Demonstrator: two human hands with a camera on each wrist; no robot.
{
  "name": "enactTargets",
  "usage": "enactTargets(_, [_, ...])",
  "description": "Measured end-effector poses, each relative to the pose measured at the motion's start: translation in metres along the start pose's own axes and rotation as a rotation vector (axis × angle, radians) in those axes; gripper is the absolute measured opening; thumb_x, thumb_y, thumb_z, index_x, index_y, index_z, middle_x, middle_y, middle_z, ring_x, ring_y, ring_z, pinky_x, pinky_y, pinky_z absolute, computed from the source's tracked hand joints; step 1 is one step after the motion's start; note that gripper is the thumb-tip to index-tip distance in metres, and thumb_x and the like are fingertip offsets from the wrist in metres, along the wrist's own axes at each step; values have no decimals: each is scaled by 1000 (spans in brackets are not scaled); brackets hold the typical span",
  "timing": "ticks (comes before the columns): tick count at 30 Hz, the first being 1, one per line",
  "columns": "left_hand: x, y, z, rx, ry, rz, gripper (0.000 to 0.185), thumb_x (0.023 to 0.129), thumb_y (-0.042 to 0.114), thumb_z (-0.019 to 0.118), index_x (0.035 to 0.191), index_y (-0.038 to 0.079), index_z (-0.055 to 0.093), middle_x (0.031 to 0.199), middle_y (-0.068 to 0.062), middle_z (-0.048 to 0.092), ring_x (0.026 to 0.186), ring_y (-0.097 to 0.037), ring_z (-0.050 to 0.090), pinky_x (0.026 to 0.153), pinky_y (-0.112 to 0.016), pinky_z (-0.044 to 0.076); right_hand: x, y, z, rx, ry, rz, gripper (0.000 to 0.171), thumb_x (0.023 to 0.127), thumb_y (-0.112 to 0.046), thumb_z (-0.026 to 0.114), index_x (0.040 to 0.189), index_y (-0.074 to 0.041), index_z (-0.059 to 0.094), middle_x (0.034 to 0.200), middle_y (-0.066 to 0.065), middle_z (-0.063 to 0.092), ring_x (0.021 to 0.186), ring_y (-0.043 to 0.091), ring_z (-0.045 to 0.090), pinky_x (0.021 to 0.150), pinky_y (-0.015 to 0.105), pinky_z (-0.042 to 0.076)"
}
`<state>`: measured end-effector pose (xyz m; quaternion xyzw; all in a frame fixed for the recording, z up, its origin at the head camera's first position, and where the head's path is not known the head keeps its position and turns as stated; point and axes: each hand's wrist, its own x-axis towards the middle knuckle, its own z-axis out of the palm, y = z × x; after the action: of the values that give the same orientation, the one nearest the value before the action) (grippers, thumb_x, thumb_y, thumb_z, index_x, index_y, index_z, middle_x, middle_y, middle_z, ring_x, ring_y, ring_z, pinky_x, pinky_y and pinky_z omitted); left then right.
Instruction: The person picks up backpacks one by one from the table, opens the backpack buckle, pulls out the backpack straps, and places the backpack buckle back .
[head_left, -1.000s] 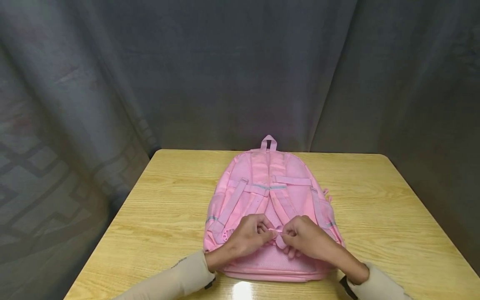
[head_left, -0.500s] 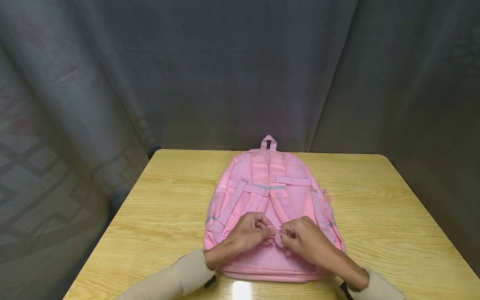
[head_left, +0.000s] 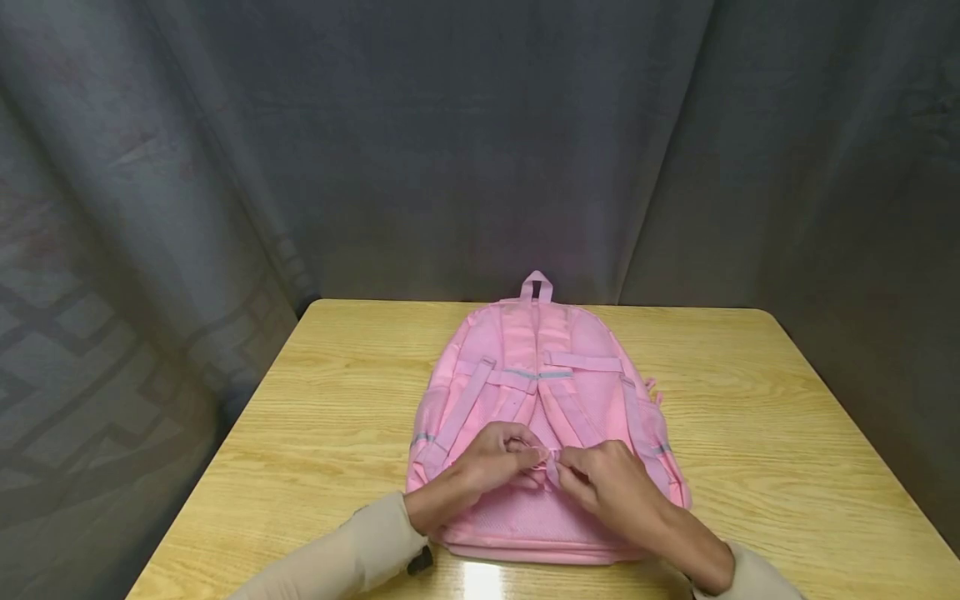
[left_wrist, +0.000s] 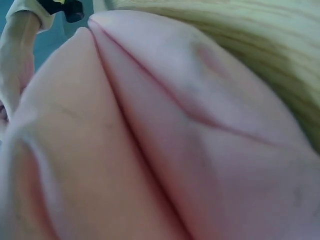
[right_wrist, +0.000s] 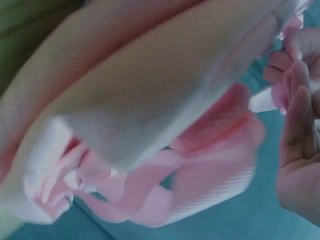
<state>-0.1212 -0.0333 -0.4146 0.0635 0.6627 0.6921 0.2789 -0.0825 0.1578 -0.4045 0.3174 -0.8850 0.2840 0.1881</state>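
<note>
Both hands (head_left: 555,471) pinch strap (head_left: 551,468), backpack (head_left: 540,358), wood table (head_left: 750,400), grey curtain (head_left: 450,125)

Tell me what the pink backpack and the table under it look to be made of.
Pink backpack: apparently woven synthetic fabric, matte, with soft folds, webbing straps and a mesh-like panel near the hands. Light wooden table: wood or wood-look laminate, going by the grain lines; the glossy glare spot at its near edge suggests a sealed, smooth finish.
</note>
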Motion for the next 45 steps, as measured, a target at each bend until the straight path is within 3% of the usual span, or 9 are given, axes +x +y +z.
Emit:
enactTargets(5, [1,2,-3,1,-10,-31,13,91,4,66,100,-5,64,78,-11,71,66,-17,69,71,-34,62,-2,2,3,-82,81,-125,25,80,-2,71,67,-20,59,55,-16,53,50,-10,40,44,6,37])
enactTargets(10, [3,2,-4,-53,-28,-40,11,92,2,65,99,-7,64,75,-9,71,66,-17,70,71,-33,62,-4,3,5,-139,117,-183,27,84,-6,67,66,-21,52,54,-14,52,47,-7,42,43,6,36])
enactTargets(14, [3,-1,-4,-46,-18,-21,10,92,1,64,98,-7,64,77,-10,70,68,-16,70,73,-34,62,-2,1,5,-132,44,-59,27,82,-5,69,65,-22,56,52,-18,44,48,-10,33,43,6,33])
enactTargets(19, [-1,-3,0,43,23,56,10,90,1,67,95,-6,64,77,-8,68,67,-15,68,70,-33,62,1,-2,3,-98,-66,137,19,84,-7,70,69,-18,64,54,-19,49,49,-9,33,45,10,36])
enactTargets(25, [-2,-3,2,130,56,112,9,88,4,70,92,-3,65,75,-7,68,65,-13,66,65,-29,61,2,-4,1,-28,-109,222,26,87,-9,69,66,-21,59,54,-20,46,49,-8,32,44,14,35])
enactTargets(35, [-4,-5,3,144,42,129,10,89,3,70,93,-5,67,75,-11,70,64,-13,66,64,-30,61,4,-3,2,-27,-113,176,41,84,-3,67,58,-26,46,50,-24,29,48,-9,25,42,12,28])
enactTargets(45, [-5,-5,2,130,51,134,11,88,1,70,93,-8,72,77,-13,70,63,-12,66,64,-29,61,4,-1,5,-27,-38,40,44,79,0,69,57,-26,41,54,-26,26,51,-15,20,40,6,22])
